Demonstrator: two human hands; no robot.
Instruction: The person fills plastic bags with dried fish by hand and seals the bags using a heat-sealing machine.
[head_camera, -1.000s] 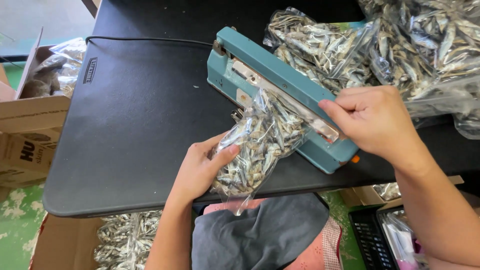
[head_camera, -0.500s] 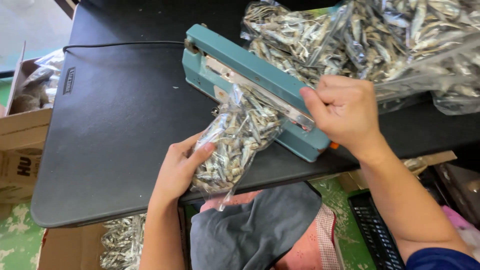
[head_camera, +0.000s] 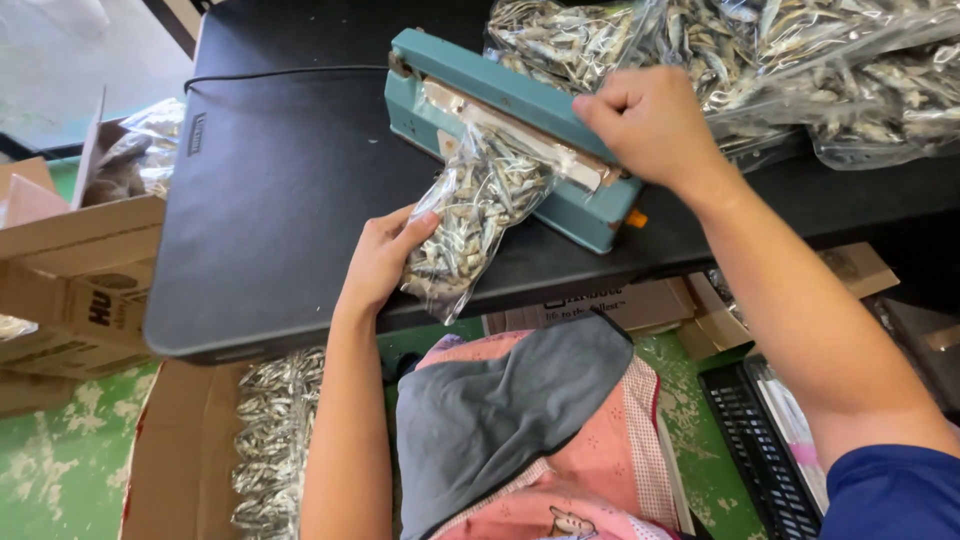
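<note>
- The right hand (head_camera: 650, 125) is curled into a loose fist over the arm of the teal heat sealer (head_camera: 500, 135), knuckles up, pressing near the arm's free end; earlier it sat at the same spot on the arm, so its grip has not changed.
- The sealer's arm looks lower than a second ago: the silvery strip under the right hand now lies close against the bag's mouth.
- The left hand (head_camera: 385, 258) cups the lower side of a clear bag of small dried fish (head_camera: 470, 225), thumb laid across the front and fingers behind it, much as before.
- The bag runs slantwise from the left hand up to the sealer, with its open end caught under the arm just left of the right hand and its bottom corner hanging past the edge of the black table (head_camera: 280, 200).
- Beyond the right hand, larger clear bags of dried fish (head_camera: 800, 60) are heaped on the table, touching the sealer's far side.
- The whole scene sits higher and smaller than in the earlier frames, so more of the floor shows below the hands.
- Under the left forearm, an open cardboard box (head_camera: 200, 450) on the floor holds more filled bags of fish.
- Well to the left of the left hand stand other cardboard boxes (head_camera: 70, 260).
</note>
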